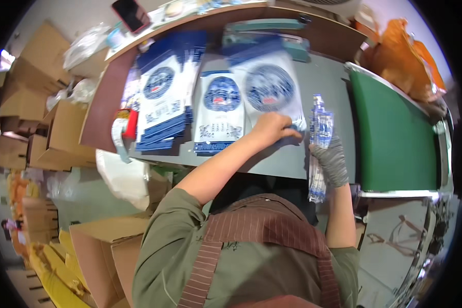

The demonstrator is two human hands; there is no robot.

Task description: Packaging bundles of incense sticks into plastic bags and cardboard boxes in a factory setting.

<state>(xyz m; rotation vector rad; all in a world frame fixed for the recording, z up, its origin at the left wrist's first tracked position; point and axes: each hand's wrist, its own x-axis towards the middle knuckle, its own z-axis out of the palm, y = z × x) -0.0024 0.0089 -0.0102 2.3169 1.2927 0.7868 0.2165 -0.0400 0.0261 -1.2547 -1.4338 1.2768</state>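
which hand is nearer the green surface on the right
Right. The right hand, holding slim packets, is just left of the green surface; the left hand is farther left, at the lower edge of a patterned bag.

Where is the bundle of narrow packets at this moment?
In the head view, the bundle is right of centre, held in the gloved right hand, between the nearest blue-and-white bag and the green surface.
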